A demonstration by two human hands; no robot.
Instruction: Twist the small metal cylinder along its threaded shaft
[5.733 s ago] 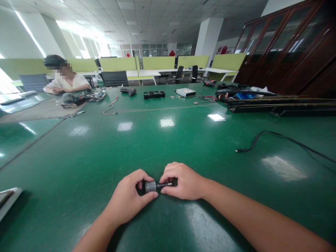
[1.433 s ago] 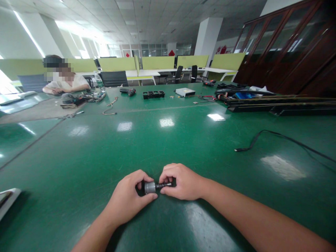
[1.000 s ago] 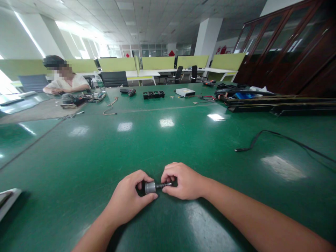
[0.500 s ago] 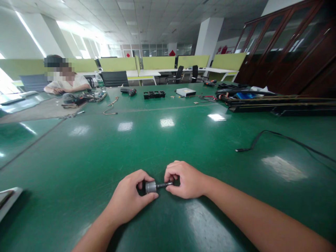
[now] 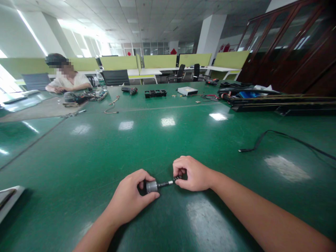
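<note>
My left hand rests on the green table and is closed around a small grey metal cylinder with a thin shaft sticking out to the right. My right hand is closed in a pinch on a small dark part at the shaft's tip. More of the bare shaft shows between the two hands than before.
A black cable lies on the table at the right. Long black rails, a white box, a black tray and a drill lie at the far side. Another person sits at the far left. A white object lies at the left edge.
My right hand has slid right along the shaft, away from the cylinder, with the small dark part in its pinch. My left hand has stayed put.
</note>
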